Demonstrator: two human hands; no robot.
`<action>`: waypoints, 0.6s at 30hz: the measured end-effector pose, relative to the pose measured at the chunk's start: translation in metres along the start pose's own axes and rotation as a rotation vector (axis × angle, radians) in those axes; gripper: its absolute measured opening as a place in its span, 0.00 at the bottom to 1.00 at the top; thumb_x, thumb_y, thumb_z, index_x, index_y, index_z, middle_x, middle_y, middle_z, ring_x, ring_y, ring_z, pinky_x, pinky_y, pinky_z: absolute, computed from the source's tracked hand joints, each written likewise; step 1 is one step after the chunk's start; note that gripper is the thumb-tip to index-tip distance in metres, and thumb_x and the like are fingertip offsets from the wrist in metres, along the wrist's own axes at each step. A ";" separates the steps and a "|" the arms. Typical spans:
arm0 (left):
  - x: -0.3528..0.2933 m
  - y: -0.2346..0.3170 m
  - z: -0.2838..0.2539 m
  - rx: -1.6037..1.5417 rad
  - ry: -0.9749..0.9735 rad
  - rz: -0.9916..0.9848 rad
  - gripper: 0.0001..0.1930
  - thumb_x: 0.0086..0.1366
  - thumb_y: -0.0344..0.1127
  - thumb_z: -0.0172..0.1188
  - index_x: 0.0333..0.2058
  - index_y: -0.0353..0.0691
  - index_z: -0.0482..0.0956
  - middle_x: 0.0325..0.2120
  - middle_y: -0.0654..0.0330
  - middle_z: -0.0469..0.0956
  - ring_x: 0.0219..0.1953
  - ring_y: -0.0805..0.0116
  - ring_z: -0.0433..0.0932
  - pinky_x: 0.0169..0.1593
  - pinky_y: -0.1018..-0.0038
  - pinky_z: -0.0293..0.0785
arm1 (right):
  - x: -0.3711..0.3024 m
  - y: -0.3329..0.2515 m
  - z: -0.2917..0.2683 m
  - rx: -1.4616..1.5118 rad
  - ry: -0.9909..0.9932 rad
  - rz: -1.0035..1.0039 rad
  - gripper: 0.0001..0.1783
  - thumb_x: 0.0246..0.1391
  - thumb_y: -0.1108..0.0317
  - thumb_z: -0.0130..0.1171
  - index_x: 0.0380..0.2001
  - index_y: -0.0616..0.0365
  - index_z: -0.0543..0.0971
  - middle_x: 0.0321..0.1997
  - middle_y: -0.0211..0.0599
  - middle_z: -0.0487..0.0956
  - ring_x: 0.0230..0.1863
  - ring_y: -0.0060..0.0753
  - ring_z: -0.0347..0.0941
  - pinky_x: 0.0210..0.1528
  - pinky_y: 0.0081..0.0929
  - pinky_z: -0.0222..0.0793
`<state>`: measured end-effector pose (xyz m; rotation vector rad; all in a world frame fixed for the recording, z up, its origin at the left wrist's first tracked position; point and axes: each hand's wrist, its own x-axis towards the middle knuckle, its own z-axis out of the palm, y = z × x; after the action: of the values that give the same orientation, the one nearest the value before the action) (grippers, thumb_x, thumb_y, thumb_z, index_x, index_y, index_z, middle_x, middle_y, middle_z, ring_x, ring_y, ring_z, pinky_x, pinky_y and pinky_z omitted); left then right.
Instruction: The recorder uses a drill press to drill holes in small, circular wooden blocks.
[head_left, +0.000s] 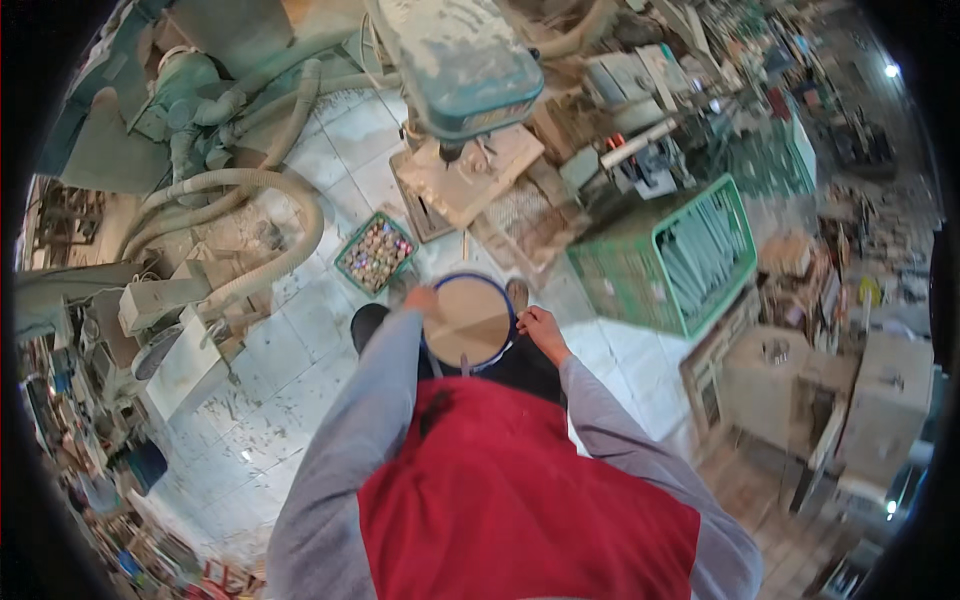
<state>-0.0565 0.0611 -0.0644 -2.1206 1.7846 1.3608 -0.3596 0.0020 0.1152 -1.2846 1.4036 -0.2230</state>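
Note:
In front of me stands a round, blue-rimmed thing with a tan top (467, 322); whether it is a stool or a filled bucket I cannot make out. My left hand (420, 299) is at its upper left rim, blurred, with its fingers hard to read. Close by the right rim, my right hand (542, 334) has its fingers curled together; what they hold, if anything, is hidden. Beyond the round thing is a dusty drill press (480, 100) with a board (475, 180) under its chuck. A green basket (375, 252) full of small pieces sits on the floor to the left.
A large green crate (630, 275) holding grey slats stands at the right, tilted in view. Beige hoses (270, 265) loop over the floor at the left, near a dusty machine (190, 120). Wooden cabinets (770, 375) stand farther right. Debris dots the tiled floor (280, 400).

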 end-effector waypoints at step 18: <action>0.170 0.002 0.052 0.239 0.107 0.269 0.20 0.63 0.53 0.51 0.47 0.51 0.79 0.42 0.53 0.79 0.50 0.51 0.73 0.48 0.57 0.75 | 0.382 -0.079 0.037 -0.617 0.237 -0.732 0.31 0.55 0.57 0.58 0.61 0.57 0.67 0.42 0.49 0.78 0.40 0.52 0.76 0.43 0.43 0.72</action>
<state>-0.0972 -0.0425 -0.2032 -1.9176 2.2148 1.0292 -0.1866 -0.3024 -0.0615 -2.3319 1.1726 -0.4671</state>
